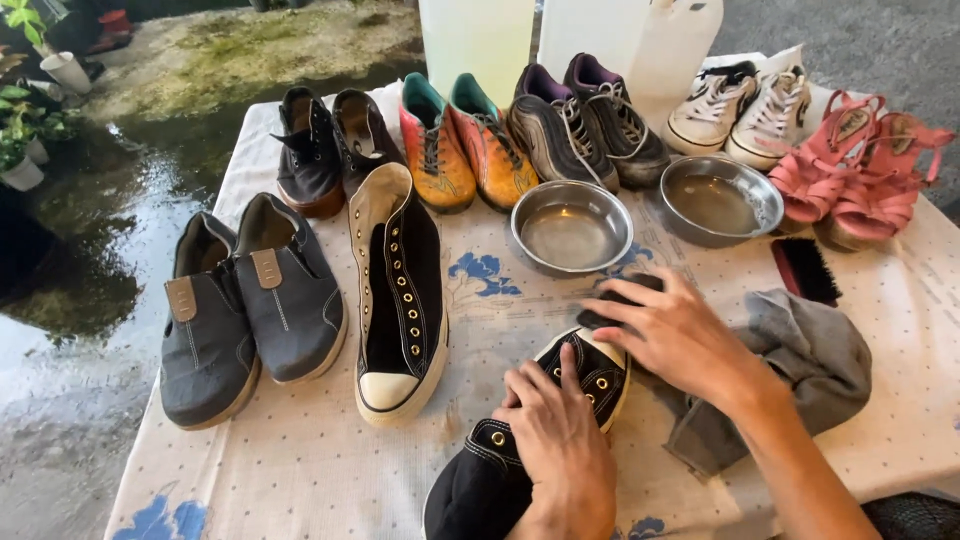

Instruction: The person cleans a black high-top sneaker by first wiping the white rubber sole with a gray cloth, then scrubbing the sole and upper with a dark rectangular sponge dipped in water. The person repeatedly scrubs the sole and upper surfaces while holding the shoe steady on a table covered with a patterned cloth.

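Head view shows your left hand (560,450) clamped on the black canvas sneaker (530,440) while right-hand fingers (625,312) press a dark brush (612,300) to its toe, calling for firm, steady scrubbing.

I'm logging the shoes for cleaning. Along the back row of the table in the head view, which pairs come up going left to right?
Dark lace-up boots → orange cleats with teal lining → dark running shoes with purple lining → white sneakers → pink strappy sandals.

Head view, steeply down, close over table (300,460), perhaps slightly leftward
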